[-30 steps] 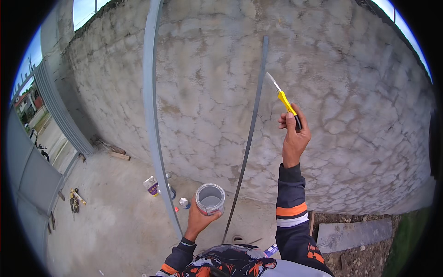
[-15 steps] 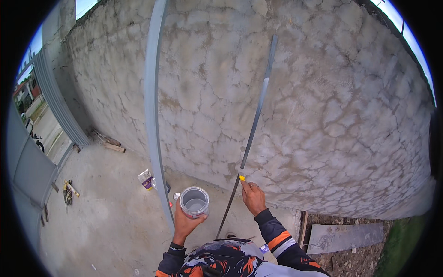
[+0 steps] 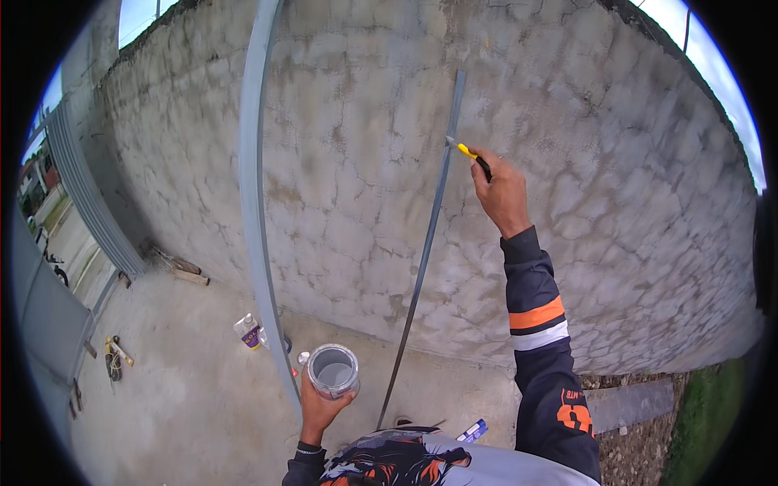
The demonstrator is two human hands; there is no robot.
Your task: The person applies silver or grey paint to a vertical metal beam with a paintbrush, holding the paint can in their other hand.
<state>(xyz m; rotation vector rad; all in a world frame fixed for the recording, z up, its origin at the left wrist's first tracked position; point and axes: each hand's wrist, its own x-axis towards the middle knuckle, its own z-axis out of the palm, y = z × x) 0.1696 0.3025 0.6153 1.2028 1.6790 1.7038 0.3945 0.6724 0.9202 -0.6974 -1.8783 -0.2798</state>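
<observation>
My left hand [image 3: 322, 407] is wrapped round an open paint can [image 3: 333, 371] with grey paint inside, held low at the front. With my right arm stretched out, my right hand [image 3: 502, 191] grips a paintbrush [image 3: 468, 151] with a yellow and black handle. The brush tip touches the upper part of a narrow metal bar [image 3: 432, 223] that leans on the wall. Grey coats much of the bar's upper length; farther down it looks darker. Left of the can, a long grey metal post [image 3: 254, 162] stands upright.
Behind the bar rises a cracked, plastered wall [image 3: 356, 162]. A white and purple bottle [image 3: 248, 331] is on the concrete floor [image 3: 186, 389] beside the post. Pliers and cord [image 3: 113, 360] lie farther left. At the lower right are a grey board [image 3: 632, 405] and grass [image 3: 713, 413].
My right hand has moved up along the bar with the paintbrush, from its lower part to near its top. The left hand still holds the can in nearly the same place.
</observation>
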